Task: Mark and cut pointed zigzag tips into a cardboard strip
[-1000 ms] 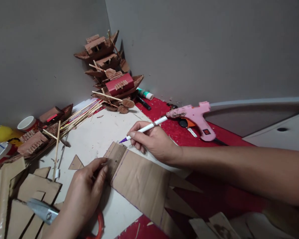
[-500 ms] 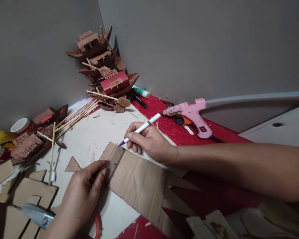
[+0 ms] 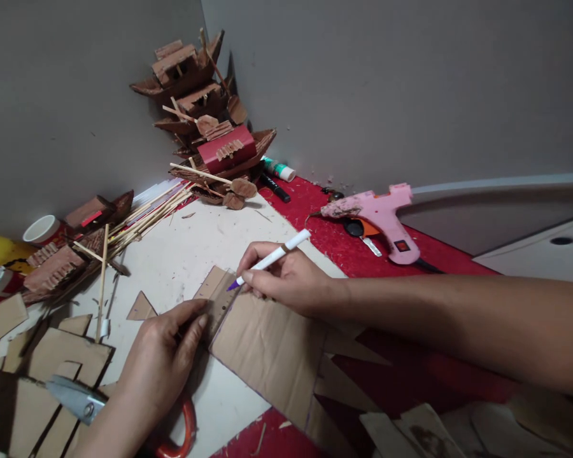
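My right hand [image 3: 286,280] holds a white felt-tip pen [image 3: 273,257] whose purple tip points down at a narrow brown strip [image 3: 219,305] with small dark dots along it. Thumb and fingers of my left hand [image 3: 172,340] are closed on the near end of that strip. It lies along the left part of a large cardboard sheet [image 3: 272,346], which carries purple lines near its edges. Whether the tip touches the surface I cannot make out. Scissors [image 3: 74,401] with orange handles lie partly under my left forearm.
Model boats [image 3: 226,149] stand in the back corner, wooden sticks [image 3: 157,213] beside them. A pink glue gun [image 3: 382,216] lies at the right on the red tabletop [image 3: 315,229]. Cardboard scraps [image 3: 67,353] fill the left; a cardboard triangle [image 3: 141,306] is near my left hand.
The pen's tip has moved slightly down along the strip toward me, and the pen leans lower. My left hand stays on the strip. The whole view has shifted a little.
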Available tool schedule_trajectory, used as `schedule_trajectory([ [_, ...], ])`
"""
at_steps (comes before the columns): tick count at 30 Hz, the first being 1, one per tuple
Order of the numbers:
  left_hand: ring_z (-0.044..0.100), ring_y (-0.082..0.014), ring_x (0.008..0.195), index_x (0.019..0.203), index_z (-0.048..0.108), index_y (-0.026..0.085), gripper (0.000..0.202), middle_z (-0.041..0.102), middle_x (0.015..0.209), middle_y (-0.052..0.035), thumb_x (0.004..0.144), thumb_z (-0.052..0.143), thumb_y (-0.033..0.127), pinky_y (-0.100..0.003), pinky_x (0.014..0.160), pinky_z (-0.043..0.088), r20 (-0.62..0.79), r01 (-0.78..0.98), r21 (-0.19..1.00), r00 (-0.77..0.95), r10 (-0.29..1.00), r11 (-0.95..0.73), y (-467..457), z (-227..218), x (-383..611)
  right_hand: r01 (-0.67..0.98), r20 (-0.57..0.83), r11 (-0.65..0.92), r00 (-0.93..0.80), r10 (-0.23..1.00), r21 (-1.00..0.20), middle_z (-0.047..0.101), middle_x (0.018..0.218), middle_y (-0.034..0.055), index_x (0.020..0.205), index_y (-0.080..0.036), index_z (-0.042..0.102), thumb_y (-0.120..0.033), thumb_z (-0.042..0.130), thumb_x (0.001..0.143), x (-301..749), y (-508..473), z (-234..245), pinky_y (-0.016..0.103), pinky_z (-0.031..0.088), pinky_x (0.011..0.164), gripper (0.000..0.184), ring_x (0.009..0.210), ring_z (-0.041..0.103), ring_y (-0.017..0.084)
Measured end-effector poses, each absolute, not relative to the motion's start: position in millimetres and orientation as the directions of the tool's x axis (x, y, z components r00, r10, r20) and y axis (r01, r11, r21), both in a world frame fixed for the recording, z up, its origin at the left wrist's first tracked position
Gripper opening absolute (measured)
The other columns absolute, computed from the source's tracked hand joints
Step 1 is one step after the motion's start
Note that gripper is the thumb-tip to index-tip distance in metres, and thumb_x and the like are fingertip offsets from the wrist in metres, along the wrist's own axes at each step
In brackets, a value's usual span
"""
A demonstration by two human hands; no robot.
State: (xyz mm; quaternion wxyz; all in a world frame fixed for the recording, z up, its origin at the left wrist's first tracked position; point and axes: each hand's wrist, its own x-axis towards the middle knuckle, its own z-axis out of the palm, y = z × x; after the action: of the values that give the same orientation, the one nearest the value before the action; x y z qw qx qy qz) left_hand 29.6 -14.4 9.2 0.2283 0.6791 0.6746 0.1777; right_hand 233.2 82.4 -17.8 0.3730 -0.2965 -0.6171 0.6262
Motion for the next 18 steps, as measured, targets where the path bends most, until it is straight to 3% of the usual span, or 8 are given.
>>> schedule_trajectory([
  [4, 0.072, -0.0221, 0.087, 0.105, 0.071, 0.023, 0.027, 0.077, 0.100, -0.0044, 0.091, 0.051, 0.035, -0.032, 0.076, 0.055, -0.066, 0.820, 0.572, 0.039, 0.997, 0.006, -12.8, 9.3, 30.3, 0.060, 0.175, 0.270, -0.626, 0.760, -0.961, 0.051, 0.060, -0.0035, 0.073, -0.018, 0.056, -0.017, 0.054, 0.073, 236.6, 77.1, -18.5, 0.021, 0.035, 0.048, 0.002, 0.055, 0.044, 0.010],
  [7, 0.072, -0.0224, 0.086, 0.103, 0.071, 0.023, 0.027, 0.077, 0.098, -0.0051, 0.090, 0.051, 0.035, -0.032, 0.074, 0.055, -0.072, 0.806, 0.592, 0.033, 0.997, 0.016, -11.8, 9.2, 30.9, 0.085, 0.230, 0.379, -0.667, 0.709, -0.922, 0.053, 0.061, -0.0032, 0.073, -0.018, 0.057, -0.016, 0.054, 0.073, 238.3, 75.3, -19.1, 0.020, 0.036, 0.048, 0.004, 0.054, 0.044, 0.009],
  [18, 0.071, -0.0223, 0.088, 0.105, 0.071, 0.021, 0.028, 0.077, 0.099, -0.0055, 0.090, 0.050, 0.035, -0.033, 0.076, 0.054, -0.077, 0.793, 0.609, 0.023, 0.997, 0.029, -12.7, 6.9, 30.3, 0.113, 0.240, 0.431, -0.694, 0.679, -0.895, 0.056, 0.063, -0.0020, 0.073, -0.017, 0.058, -0.015, 0.052, 0.074, 235.0, 74.0, -23.4, 0.021, 0.039, 0.051, 0.007, 0.056, 0.048, 0.010],
])
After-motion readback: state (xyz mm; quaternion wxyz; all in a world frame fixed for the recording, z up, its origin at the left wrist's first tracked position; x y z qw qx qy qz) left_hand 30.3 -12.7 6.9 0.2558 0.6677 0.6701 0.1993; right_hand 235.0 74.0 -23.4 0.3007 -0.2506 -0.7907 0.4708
